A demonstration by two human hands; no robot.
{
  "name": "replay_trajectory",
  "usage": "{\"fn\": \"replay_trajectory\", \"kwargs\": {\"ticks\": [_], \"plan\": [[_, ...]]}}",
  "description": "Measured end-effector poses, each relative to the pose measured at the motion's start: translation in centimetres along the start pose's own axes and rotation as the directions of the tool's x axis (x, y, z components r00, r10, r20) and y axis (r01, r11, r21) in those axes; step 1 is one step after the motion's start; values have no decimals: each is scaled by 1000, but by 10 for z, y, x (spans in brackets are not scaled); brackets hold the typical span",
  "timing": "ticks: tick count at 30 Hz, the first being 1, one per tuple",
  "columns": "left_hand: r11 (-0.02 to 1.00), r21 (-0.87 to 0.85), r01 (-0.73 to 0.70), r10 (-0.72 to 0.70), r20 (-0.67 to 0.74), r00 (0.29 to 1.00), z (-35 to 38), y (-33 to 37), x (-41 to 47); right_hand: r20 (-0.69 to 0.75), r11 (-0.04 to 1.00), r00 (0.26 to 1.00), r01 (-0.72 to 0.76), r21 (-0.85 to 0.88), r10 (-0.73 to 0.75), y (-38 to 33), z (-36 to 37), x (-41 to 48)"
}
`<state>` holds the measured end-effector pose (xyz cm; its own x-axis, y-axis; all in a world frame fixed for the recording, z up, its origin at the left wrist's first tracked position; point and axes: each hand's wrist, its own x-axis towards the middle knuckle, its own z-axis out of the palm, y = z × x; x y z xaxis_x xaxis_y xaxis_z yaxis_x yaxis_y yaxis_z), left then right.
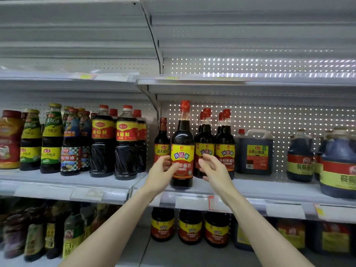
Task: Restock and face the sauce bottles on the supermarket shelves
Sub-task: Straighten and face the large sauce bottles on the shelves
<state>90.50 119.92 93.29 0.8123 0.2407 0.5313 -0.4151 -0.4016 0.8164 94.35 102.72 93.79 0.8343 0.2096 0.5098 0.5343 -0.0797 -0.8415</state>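
Note:
A tall dark soy sauce bottle (182, 149) with a red cap and a yellow and red label stands at the front edge of the middle shelf (269, 187). My left hand (160, 173) holds its left side, fingers curled onto the label. My right hand (214, 171) hovers just right of it with loosely curled fingers, a small gap from the bottle. Behind my right hand stand matching bottles (225, 145) in two short rows. A smaller dark bottle (161, 139) stands behind my left hand.
Left bay holds oyster sauce bottles (52, 139) and large red-capped soy bottles (126, 143). A square jug (255, 151) and round jugs (338, 166) stand to the right. The lower shelf carries squat jars (189, 227). The top shelf (250, 81) looks bare.

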Motion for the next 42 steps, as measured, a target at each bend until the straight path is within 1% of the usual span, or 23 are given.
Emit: {"fn": "replay_trajectory", "kwargs": {"ticks": [3,6,12,15,17,21,24,28,31,34,38,42], "plan": [[999,12,-30,31,-28,999,9,12,-28,-7,1000,1000,14,-20,-14,-1,-19,-25],[999,35,-31,32,-21,999,26,9,-62,-5,1000,1000,6,-2,-6,12,-38,-56],[995,-33,96,-95,28,995,82,-33,-141,83,996,994,-81,38,77,67,-69,-122],[980,-79,182,-179,48,983,110,-62,-172,97,985,983,-161,54,156,102,-76,-152],[969,-73,238,-233,74,970,124,-82,-190,97,973,971,-223,62,217,127,-79,-170],[917,-76,391,-378,139,915,149,-130,-230,111,923,921,-381,56,373,189,-79,-212],[888,-44,457,-447,144,883,166,-175,-266,99,871,874,-484,82,476,241,-71,-248],[821,-7,571,-560,183,808,189,-240,-319,104,796,798,-601,72,594,315,-57,-300],[746,-3,666,-649,219,728,201,-286,-359,86,742,744,-667,67,662,368,-47,-343],[673,12,740,-726,202,657,212,-334,-400,71,688,690,-724,54,721,419,-39,-387],[535,36,844,-828,218,516,223,-397,-455,49,598,598,-801,18,800,481,-30,-441],[451,58,891,-881,188,434,234,-459,-510,47,505,504,-863,-9,862,538,-21,-491]]}}
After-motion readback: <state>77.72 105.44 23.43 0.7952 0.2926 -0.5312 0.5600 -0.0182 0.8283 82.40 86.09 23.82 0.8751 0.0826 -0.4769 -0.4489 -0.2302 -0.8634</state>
